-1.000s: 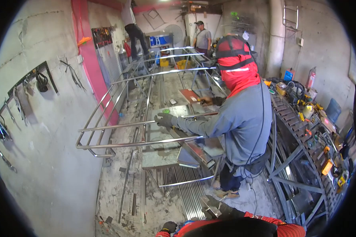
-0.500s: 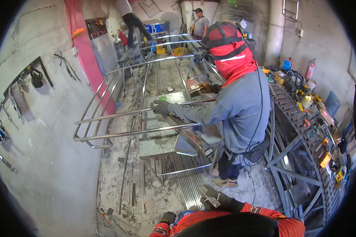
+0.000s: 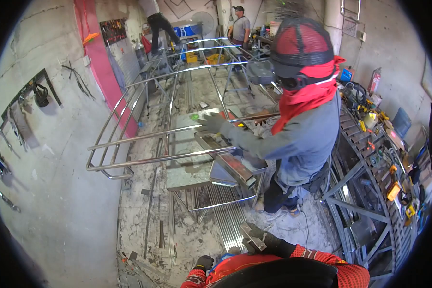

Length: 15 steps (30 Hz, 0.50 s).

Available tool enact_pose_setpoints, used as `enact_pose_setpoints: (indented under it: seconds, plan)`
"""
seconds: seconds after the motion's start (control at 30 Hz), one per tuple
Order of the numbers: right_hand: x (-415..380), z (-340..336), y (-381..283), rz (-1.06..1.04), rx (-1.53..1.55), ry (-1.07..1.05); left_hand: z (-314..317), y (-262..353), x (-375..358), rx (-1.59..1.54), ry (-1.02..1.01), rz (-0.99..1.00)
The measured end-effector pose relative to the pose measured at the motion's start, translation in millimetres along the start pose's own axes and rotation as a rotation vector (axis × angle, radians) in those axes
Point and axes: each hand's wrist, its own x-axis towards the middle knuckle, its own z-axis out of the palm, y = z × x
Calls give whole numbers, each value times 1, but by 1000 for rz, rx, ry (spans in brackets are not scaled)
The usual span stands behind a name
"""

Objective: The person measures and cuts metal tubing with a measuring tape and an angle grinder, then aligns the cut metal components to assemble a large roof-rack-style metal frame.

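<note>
At the bottom of the view, my right hand (image 3: 272,243), in a dark glove, is closed around a small metal clamp-like piece (image 3: 252,237) with a flat plate and a bolt or handle on it. My left hand (image 3: 205,262), also gloved, rests low beside my red clothing with its fingers curled, and nothing shows in it. Several shiny metal tubes (image 3: 223,216) lie on the floor just beyond my hands. Ahead is a work table (image 3: 187,168) bearing a rectangular metal channel (image 3: 235,168). A long frame of polished tubes (image 3: 177,156) extends over it.
A co-worker (image 3: 302,120) with a red head covering stands at the table, one gloved hand on the frame. Two other people are at the back. On the right, a slatted metal rack (image 3: 365,144) carries tools. A wall (image 3: 57,192) bounds the left side.
The co-worker has straightened and turned the head further right, and the gloved hand has shifted along the frame. My hands and the metal piece stay nearly still.
</note>
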Motion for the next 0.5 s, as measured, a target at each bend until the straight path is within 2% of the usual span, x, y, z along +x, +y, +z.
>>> enact_pose_setpoints:
  seconds: [0.03, 0.1, 0.2, 0.33, 0.4, 0.43, 0.5]
  plan:
    - [0, 0, 0, 2, 0, 1, -1, 1, 0, -1, -1, -1]
    - [0, 0, 0, 5, -1, 1, -4, 4, 1, 610, -50, 218]
    - [0, 0, 0, 10, -3, 1, -8, 13, 2, 585, -165, 112]
    - [0, 0, 0, 15, -6, 3, -10, 14, 0, 633, -181, 143]
    - [0, 0, 0, 15, -7, 4, -4, 5, 1, 622, -18, 238]
    - [0, 0, 0, 14, -8, 5, -3, 5, 1, 622, -19, 240]
    - [0, 0, 0, 10, -9, 7, -2, 4, 3, 365, -17, 126]
